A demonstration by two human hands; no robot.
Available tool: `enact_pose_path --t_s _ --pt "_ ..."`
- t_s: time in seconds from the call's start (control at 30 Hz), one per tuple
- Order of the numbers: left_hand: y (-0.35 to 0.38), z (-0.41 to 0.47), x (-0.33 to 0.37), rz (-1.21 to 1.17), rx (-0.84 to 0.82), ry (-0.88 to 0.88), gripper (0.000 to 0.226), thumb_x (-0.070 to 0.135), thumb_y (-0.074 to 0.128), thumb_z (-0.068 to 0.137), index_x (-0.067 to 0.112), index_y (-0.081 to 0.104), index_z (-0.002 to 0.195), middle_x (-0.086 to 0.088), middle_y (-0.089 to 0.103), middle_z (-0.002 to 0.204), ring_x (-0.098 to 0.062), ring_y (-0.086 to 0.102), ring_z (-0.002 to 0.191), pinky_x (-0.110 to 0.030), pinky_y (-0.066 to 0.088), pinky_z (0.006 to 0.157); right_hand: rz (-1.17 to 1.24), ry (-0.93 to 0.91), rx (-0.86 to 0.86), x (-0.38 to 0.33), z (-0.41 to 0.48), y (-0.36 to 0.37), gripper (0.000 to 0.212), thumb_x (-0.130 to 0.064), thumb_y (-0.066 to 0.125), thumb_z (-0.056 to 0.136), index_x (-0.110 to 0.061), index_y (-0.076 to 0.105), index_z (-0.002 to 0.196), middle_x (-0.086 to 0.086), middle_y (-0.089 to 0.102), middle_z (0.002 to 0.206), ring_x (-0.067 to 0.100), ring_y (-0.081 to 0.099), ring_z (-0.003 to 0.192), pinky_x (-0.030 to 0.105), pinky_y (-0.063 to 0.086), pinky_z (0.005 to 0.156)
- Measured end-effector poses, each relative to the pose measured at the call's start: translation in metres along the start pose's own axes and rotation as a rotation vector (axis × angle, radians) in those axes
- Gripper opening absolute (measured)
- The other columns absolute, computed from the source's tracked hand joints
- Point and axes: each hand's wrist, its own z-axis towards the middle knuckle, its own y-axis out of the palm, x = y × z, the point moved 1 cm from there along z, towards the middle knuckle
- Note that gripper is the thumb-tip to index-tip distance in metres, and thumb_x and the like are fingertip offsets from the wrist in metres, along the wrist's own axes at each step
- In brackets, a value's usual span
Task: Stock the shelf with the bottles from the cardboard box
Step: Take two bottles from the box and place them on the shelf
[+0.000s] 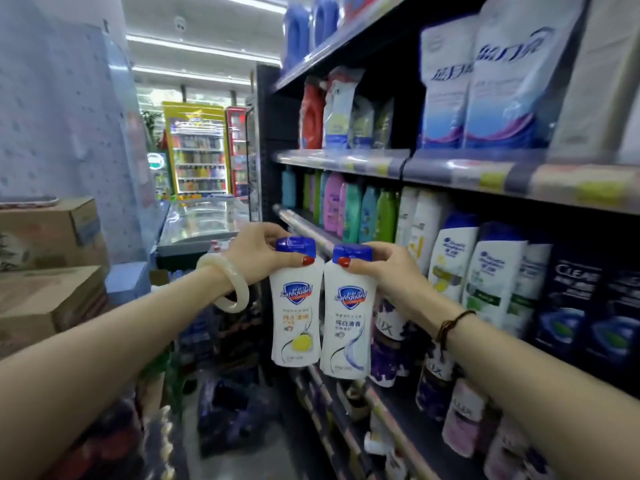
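I'm seeing the left hand [258, 252] gripping the lemon-label bottle [296, 303] by its blue cap, and the right hand [384, 271] gripping the white-label bottle [348, 311] likewise. Both are hanging upright, long axis vertical, caps up, labels facing me, sides touching, in the aisle just left of the shelf [450, 171]. Purple bottles [386, 344] are standing right behind; shampoo row w/ dark Clear bottles [568, 299] farther right. Cardboard boxes [48, 271] are sitting stacked at left.

Fingers [277, 233] partly hidden behind bottle caps; shelf [485, 174] price labels blurred; cardboard boxes [52, 258] cut by left edge.
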Motion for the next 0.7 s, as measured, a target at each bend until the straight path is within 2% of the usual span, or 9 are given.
enact_pose_path --t_s 0.07,0.13,0.23,0.37,0.47,0.57,0.63,0.7 --pt "-0.002 0.001 0.020 -0.001 -0.013 0.067 0.018 0.017 0.079 0.070 0.018 0.064 0.081 -0.001 0.070 0.076 -0.004 0.068 0.058 -0.020 0.056 0.055 0.001 -0.027 0.051 -0.019 -0.010 -0.008 0.022 -0.008 0.078 0.072 -0.006 0.069 0.092 0.007 0.074 0.083 0.021 0.071 0.072 0.028 0.055 0.059" --pt "-0.002 0.001 0.037 0.009 -0.038 0.126 0.021 0.022 0.079 0.069 0.019 0.066 0.084 -0.004 0.072 0.082 -0.013 0.070 0.070 -0.028 0.059 0.063 -0.005 -0.043 0.095 -0.036 -0.024 -0.017 0.028 -0.009 0.077 0.072 -0.002 0.067 0.098 0.007 0.073 0.083 0.020 0.071 0.070 0.025 0.053 0.055" --pt "0.005 0.002 0.060 -0.020 -0.104 0.210 0.022 0.022 0.079 0.069 0.016 0.068 0.087 -0.003 0.073 0.081 -0.005 0.069 0.064 -0.019 0.057 0.058 -0.071 -0.081 0.152 -0.058 -0.050 -0.031 0.024 -0.011 0.074 0.076 -0.003 0.068 0.098 0.007 0.072 0.081 0.013 0.070 0.062 0.020 0.050 0.048" --pt "0.026 -0.002 0.089 -0.091 -0.179 0.318 0.023 0.018 0.080 0.067 0.010 0.069 0.086 0.001 0.071 0.074 0.002 0.066 0.058 -0.012 0.052 0.052 -0.145 -0.107 0.288 -0.079 -0.090 -0.056 0.022 -0.013 0.074 0.076 -0.005 0.069 0.096 0.012 0.073 0.089 0.023 0.070 0.075 0.029 0.055 0.060" --pt "0.048 -0.008 0.110 -0.120 -0.265 0.393 0.022 0.022 0.080 0.065 0.014 0.070 0.083 0.001 0.073 0.076 -0.004 0.068 0.064 -0.017 0.054 0.059 -0.175 -0.108 0.383 -0.092 -0.128 -0.073 0.025 -0.013 0.074 0.076 -0.003 0.068 0.098 0.015 0.073 0.092 0.027 0.071 0.079 0.033 0.057 0.064" --pt "0.072 -0.017 0.134 -0.170 -0.365 0.474 0.021 0.023 0.080 0.064 0.018 0.071 0.082 0.000 0.075 0.080 -0.008 0.069 0.071 -0.024 0.058 0.068 -0.204 -0.121 0.484 -0.105 -0.167 -0.091 0.019 -0.011 0.073 0.077 -0.005 0.068 0.095 0.011 0.074 0.086 0.021 0.072 0.073 0.031 0.057 0.060" --pt "0.088 -0.026 0.154 -0.201 -0.424 0.539 0.021 0.023 0.080 0.065 0.017 0.072 0.084 0.000 0.075 0.082 -0.007 0.069 0.072 -0.024 0.058 0.069 -0.225 -0.114 0.546 -0.115 -0.195 -0.103 0.020 -0.012 0.072 0.078 -0.005 0.068 0.095 0.009 0.074 0.083 0.019 0.072 0.070 0.031 0.056 0.059" --pt "0.104 -0.038 0.176 -0.248 -0.483 0.592 0.019 0.020 0.079 0.067 0.018 0.072 0.085 0.002 0.075 0.081 -0.007 0.069 0.073 -0.021 0.058 0.068 -0.242 -0.101 0.606 -0.128 -0.222 -0.113 0.023 -0.012 0.072 0.079 -0.002 0.067 0.099 0.010 0.074 0.081 0.017 0.072 0.063 0.025 0.053 0.050"
